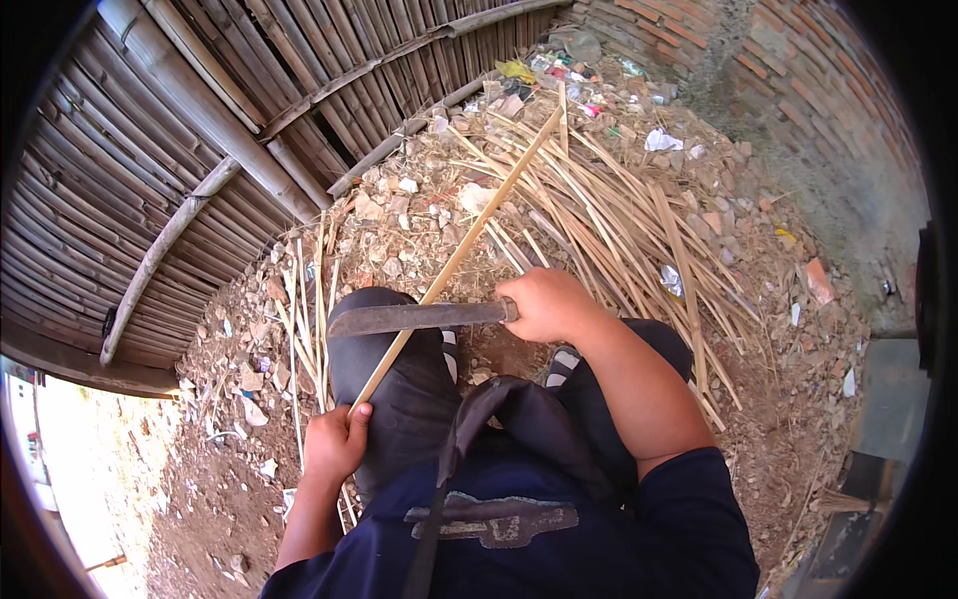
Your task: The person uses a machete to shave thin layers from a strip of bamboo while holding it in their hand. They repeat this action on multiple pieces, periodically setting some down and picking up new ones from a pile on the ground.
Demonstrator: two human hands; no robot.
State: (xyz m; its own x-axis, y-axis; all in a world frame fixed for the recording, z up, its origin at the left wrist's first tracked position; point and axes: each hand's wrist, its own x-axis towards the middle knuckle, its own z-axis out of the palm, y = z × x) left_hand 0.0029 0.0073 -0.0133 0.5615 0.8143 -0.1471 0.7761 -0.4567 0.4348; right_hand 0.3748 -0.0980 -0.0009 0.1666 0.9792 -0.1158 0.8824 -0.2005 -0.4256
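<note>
My left hand is closed around the near end of a long, pale bamboo strip. The strip slants up and to the right, away from me, over my left thigh. In my right hand is the handle of a machete, gripped in a fist. Its dark, worn blade points left and lies across the strip above my left knee. Blade and strip cross there and appear to touch. The strip's far end reaches over a pile of similar strips.
A heap of cut bamboo strips lies ahead and to the right on rubble-strewn ground. More thin strips rest by my left leg. A bamboo slat wall stands at the left, a brick wall at the right. Litter is scattered at the back.
</note>
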